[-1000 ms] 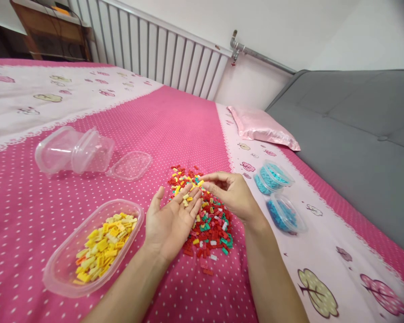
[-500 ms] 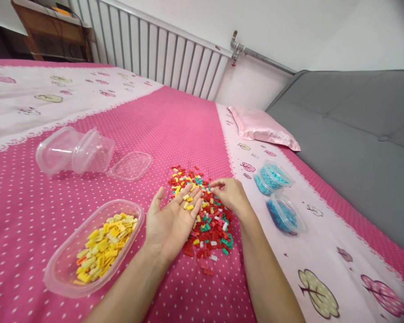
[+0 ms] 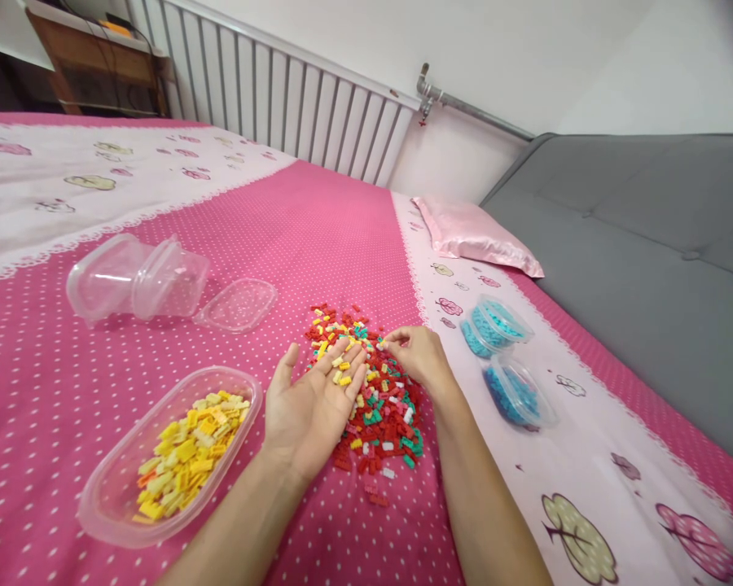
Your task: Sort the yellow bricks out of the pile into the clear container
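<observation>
Bricks [image 3: 345, 380] in yellow across flat-spread left grip [image 3: 309, 407], right grip [image 3: 421, 356] in narrow pinch at mixed pile [image 3: 394, 423], hold unclear.

This is a bedroom in a home — a pink dotted bedsheet [image 3: 335, 216] with printed trees, a satiny pillow [image 3: 480, 238] and a grey buttoned headboard [image 3: 641, 244] show it. A white radiator [image 3: 281, 94] lines the wall [image 3: 494, 49] — near a small wooden table [image 3: 101, 61].
</observation>
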{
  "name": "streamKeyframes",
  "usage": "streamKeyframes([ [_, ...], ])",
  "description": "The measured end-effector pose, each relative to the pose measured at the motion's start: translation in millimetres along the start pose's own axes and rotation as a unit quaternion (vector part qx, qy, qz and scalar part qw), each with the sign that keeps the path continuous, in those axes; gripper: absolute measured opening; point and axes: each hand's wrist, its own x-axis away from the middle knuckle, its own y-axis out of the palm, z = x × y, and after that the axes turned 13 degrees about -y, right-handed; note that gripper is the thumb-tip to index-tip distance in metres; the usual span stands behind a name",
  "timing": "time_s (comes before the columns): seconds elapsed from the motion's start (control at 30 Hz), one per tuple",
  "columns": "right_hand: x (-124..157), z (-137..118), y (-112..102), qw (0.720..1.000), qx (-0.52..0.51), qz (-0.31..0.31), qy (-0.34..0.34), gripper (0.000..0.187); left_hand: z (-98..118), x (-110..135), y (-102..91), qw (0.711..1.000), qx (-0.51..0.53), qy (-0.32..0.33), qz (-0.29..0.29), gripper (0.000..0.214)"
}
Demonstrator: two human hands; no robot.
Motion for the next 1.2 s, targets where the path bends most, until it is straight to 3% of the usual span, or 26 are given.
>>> streamKeyframes([
  [0.13,3,-14,-7,0.986,-0.15,0.034,-0.07,0.016,0,0,-0.4,1.0,0.006,-0.002,-0.001,0.061],
  [0.23,10,-29,-13,0.958,-0.26,0.018,-0.119,0.02,0,0,-0.8,1.0,0.006,-0.001,-0.009,0.06],
  [0.33,15,-38,-18,0.94,-0.305,0.005,-0.151,0.021,0,0,-1.2,1.0,0.009,0.0,-0.017,0.061],
  [0.5,9,-26,-12,0.971,-0.205,0.062,-0.102,0.022,1,0,-0.3,1.0,0.015,-0.004,-0.002,0.06],
  [0.63,1,-10,3,0.99,-0.089,0.004,-0.105,0.022,1,0,0.4,1.0,0.013,0.003,0.002,0.062],
  [0.8,-1,1,15,0.987,-0.042,-0.082,-0.13,0.033,0,0,1.0,1.0,0.018,0.004,0.003,0.062],
  [1.2,0,1,13,0.994,0.011,-0.074,-0.084,0.018,0,0,0.3,1.0,0.008,0.003,0.006,0.061],
])
